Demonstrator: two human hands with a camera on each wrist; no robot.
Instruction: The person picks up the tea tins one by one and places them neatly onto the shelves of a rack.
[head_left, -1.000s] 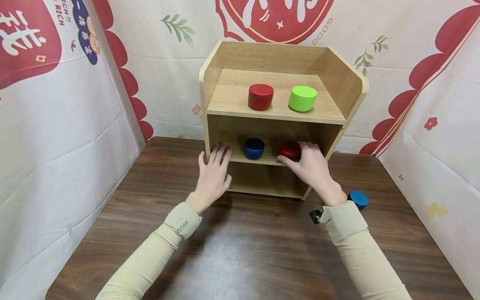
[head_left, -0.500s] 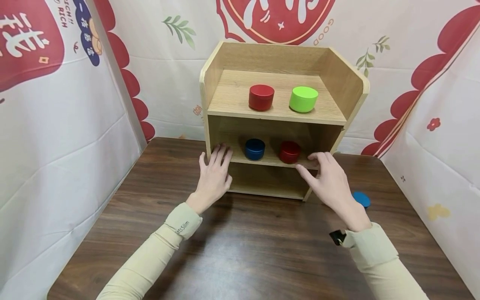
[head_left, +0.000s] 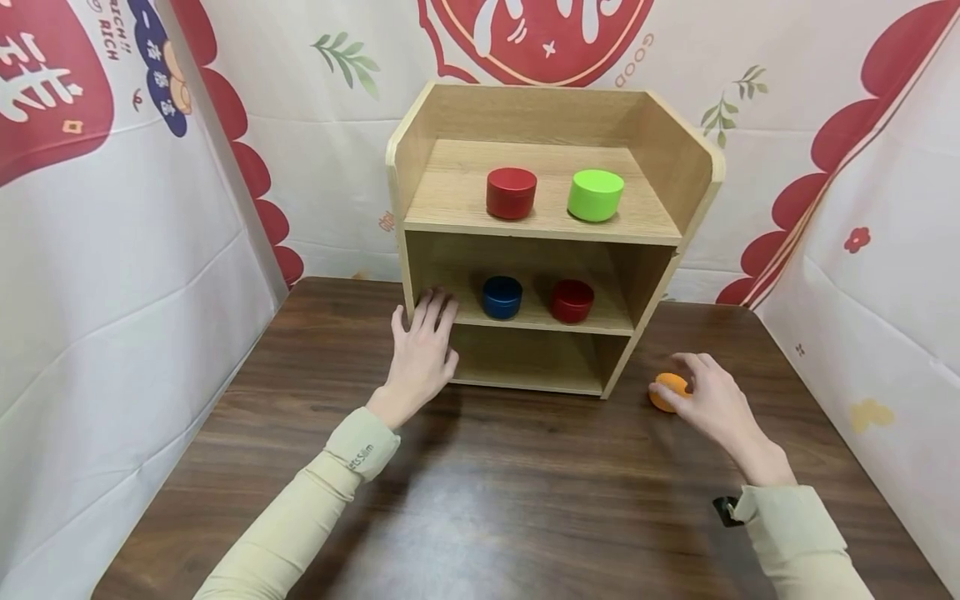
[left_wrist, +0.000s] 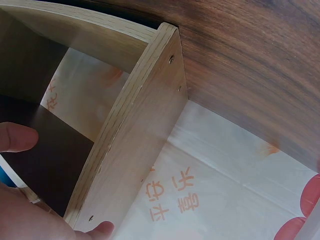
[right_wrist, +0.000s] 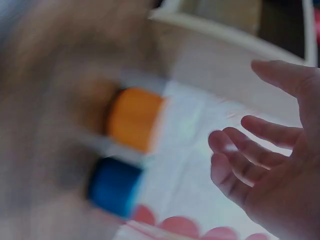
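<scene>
My left hand rests at the left side of a small wooden shelf, its outstretched fingers over the middle board and the side panel. In the left wrist view its thumb lies in front of the lower compartment. To the right of the shelf, my right hand is over the table beside an orange round tin, thumb and fingers apart with nothing between them. A blue tin stands next to the orange one in the blurred right wrist view; my right hand hides it from the head camera.
The top board carries a red tin and a green tin. A dark blue tin and a dark red tin stand on the middle board. Printed cloth surrounds the dark wooden table at the back and sides.
My right hand has let go of the dark red tin on the middle board and moved right and down to the orange tin. The left hand has kept its place.
</scene>
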